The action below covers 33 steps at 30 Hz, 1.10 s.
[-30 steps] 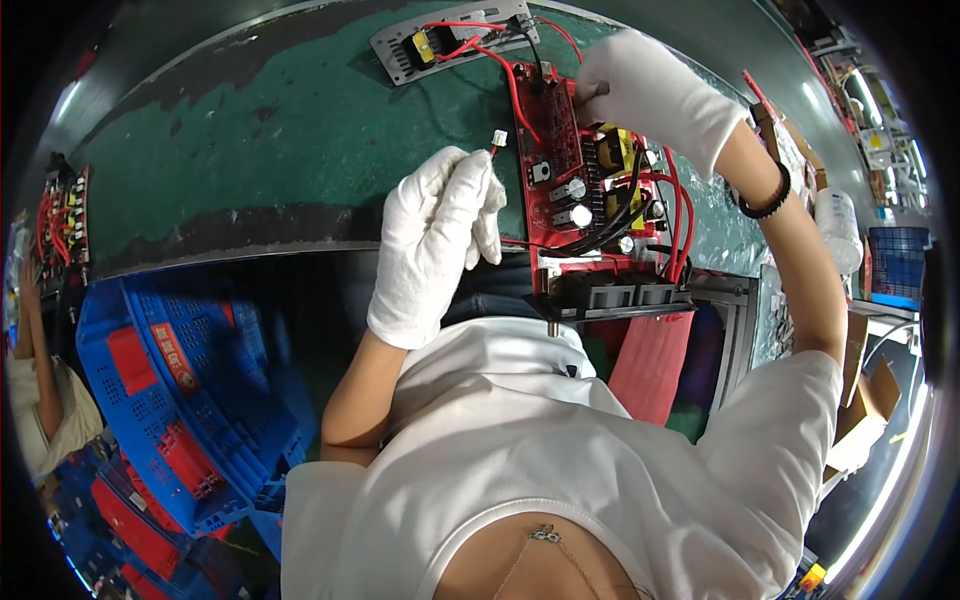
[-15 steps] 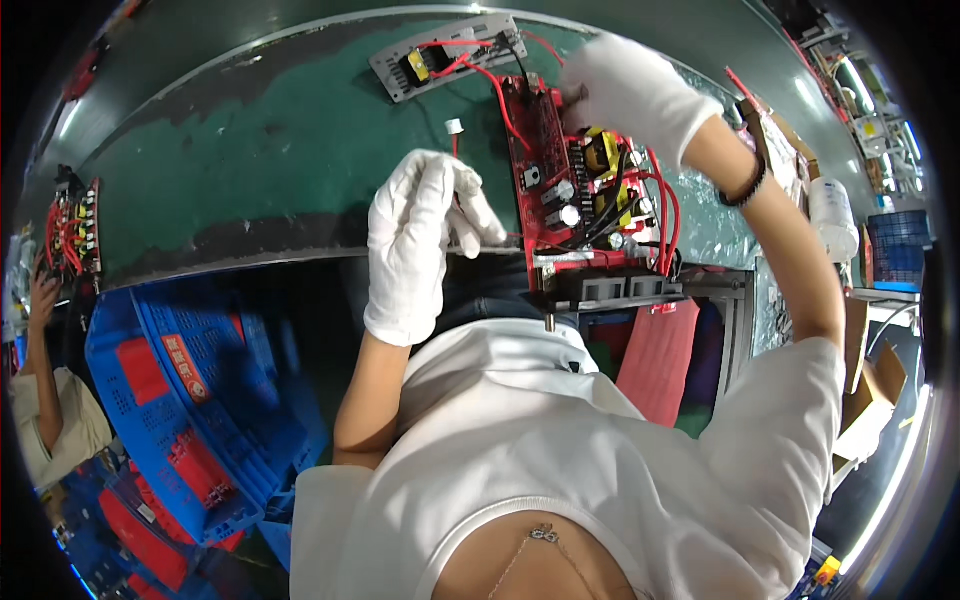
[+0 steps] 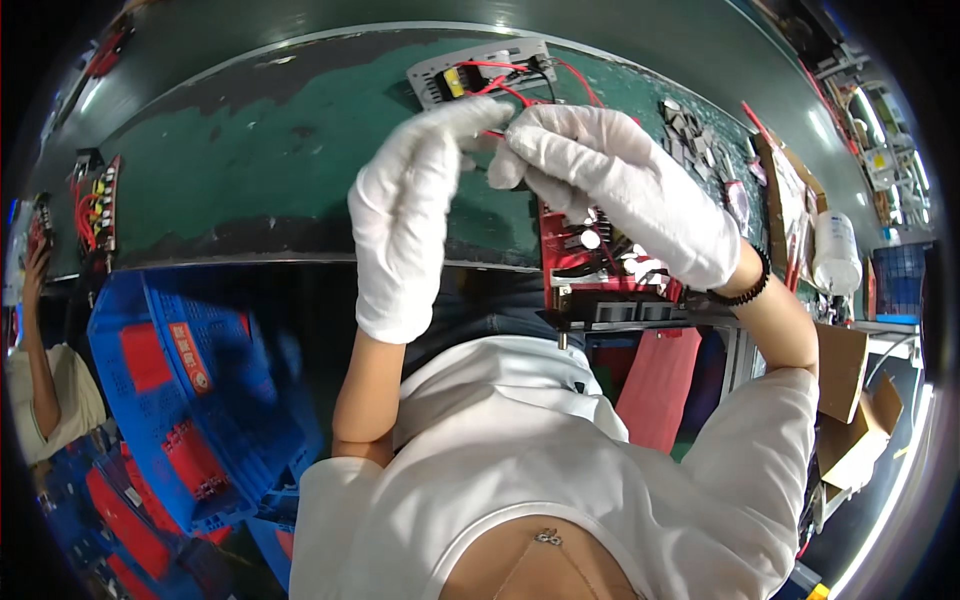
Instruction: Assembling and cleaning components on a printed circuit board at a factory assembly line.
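Observation:
My left hand (image 3: 405, 215), in a white glove, is raised over the bench with its fingers bent toward the right hand. Its fingertips are slightly smeared, and whatever lies between them is hidden. My right hand (image 3: 620, 185), also gloved, has thumb and fingers pinched together close to the left fingertips; what it pinches I cannot make out. Beneath the right hand lies a red circuit board (image 3: 553, 250), partly covered by the glove. Beyond both hands, a grey metal panel (image 3: 430, 88) carries a yellow-wrapped part and red wires that run behind the right hand.
Small grey pieces (image 3: 690, 140) lie on the green bench (image 3: 250, 170) at right, near a cardboard box (image 3: 800, 195) and a white roll (image 3: 836, 250). Blue crates (image 3: 150, 400) with red parts stand at lower left. Another person's arm (image 3: 40, 330) shows at far left.
My right hand has come left and nearer from the board's far end to meet the left hand. The left hand has risen slightly. The white connector seen beside it is now out of sight.

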Each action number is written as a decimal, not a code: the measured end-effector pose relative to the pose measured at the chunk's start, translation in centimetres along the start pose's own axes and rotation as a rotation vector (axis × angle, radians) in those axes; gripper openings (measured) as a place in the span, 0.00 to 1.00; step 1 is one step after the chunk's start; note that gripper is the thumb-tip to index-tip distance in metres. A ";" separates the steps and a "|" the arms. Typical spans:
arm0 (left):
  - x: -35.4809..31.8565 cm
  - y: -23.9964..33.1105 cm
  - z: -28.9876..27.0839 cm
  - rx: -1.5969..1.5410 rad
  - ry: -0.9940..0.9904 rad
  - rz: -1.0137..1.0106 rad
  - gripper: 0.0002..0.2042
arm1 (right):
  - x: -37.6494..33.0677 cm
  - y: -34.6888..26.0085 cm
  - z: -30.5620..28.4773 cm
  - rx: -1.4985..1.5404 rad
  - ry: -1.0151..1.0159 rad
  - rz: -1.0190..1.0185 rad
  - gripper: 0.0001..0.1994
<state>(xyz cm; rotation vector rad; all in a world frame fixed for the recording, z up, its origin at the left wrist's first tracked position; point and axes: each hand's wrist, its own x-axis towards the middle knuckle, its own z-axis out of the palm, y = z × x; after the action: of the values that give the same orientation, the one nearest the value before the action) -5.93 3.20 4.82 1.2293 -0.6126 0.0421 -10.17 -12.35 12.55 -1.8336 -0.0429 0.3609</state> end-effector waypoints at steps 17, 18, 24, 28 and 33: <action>0.3 -0.4 -0.7 -0.145 -0.002 -0.352 0.08 | 1.9 1.0 0.3 -0.402 0.117 -0.337 0.08; 0.3 -0.6 -0.7 -0.146 -0.003 -0.353 0.08 | 1.9 1.0 0.5 -0.479 0.180 -0.406 0.06; 0.5 -1.4 -0.5 -0.441 -0.014 -0.392 0.06 | 2.2 1.5 0.3 -0.647 0.314 -0.629 0.04; 1.0 -1.5 0.2 -0.585 -0.046 -0.429 0.08 | 2.4 2.0 -0.6 -0.445 0.328 -0.648 0.06; -0.1 -1.5 0.6 -0.190 0.026 -0.354 0.10 | 1.2 2.0 -5.2 -0.473 0.387 -0.280 0.06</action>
<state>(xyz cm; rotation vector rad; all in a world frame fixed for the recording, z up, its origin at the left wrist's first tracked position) -5.69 2.13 3.60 1.1349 -0.3603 -0.2897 -7.95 -17.56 11.66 -2.2990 -0.1234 -0.2250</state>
